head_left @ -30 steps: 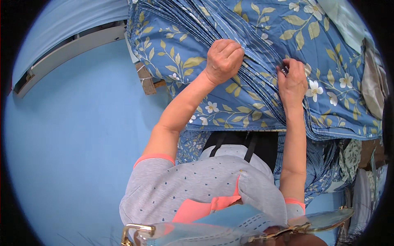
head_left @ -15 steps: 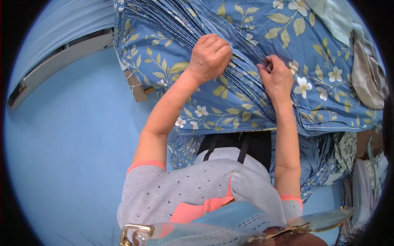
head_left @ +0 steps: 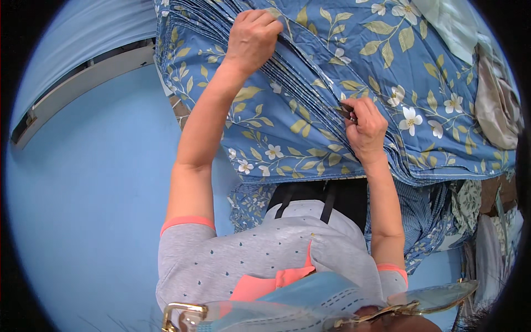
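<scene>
A blue fabric (head_left: 310, 149) printed with white flowers and olive leaves lies spread out, with many layered folds (head_left: 307, 88) running diagonally across it. My left hand (head_left: 254, 41) is closed on the upper part of these folded edges. Lower and to the right, my right hand (head_left: 366, 130) is curled around small dark snips (head_left: 347, 112), whose tips point left over the folds. Most of the snips is hidden by the fingers.
Beige cloth (head_left: 495, 99) and pale cloth (head_left: 448, 27) lie at the right edge of the fabric. More printed fabric (head_left: 426, 216) hangs below the front edge. A pale wooden frame (head_left: 83, 88) stands at the left above the blue floor (head_left: 99, 210).
My left hand has moved up and left along the folded edges. My right hand has shifted slightly down and left, and the snips now show more clearly.
</scene>
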`<action>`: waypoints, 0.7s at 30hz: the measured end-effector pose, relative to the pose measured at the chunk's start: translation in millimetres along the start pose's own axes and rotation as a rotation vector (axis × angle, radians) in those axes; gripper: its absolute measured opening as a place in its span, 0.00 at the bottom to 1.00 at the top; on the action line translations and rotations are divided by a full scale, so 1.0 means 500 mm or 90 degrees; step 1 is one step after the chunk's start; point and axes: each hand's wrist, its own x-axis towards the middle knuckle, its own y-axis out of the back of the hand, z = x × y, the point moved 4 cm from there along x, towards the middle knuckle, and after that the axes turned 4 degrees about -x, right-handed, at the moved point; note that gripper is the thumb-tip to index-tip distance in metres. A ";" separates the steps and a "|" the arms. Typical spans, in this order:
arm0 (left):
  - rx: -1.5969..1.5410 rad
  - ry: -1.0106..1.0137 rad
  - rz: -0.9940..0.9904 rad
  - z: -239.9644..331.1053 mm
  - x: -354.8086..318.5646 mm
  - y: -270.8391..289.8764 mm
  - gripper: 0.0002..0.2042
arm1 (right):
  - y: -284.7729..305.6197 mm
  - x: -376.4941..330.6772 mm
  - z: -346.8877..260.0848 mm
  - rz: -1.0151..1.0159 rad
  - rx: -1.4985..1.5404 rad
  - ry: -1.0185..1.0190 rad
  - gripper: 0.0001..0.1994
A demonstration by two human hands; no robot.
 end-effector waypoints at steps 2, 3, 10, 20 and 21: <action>-0.015 0.019 0.003 -0.002 -0.033 0.005 0.04 | -0.002 0.002 0.004 -0.010 0.026 -0.013 0.18; -0.033 0.037 0.007 0.000 -0.046 0.009 0.04 | -0.005 0.003 0.013 0.024 0.051 -0.076 0.17; -0.071 0.080 0.060 0.014 -0.072 0.010 0.06 | -0.015 0.017 0.069 0.027 -0.124 -0.276 0.15; -0.095 0.098 0.033 -0.002 -0.080 0.022 0.07 | -0.007 0.052 0.031 0.044 -0.202 -0.176 0.15; -0.096 0.095 0.036 -0.002 -0.078 0.024 0.07 | -0.007 0.055 0.030 0.037 -0.219 -0.175 0.16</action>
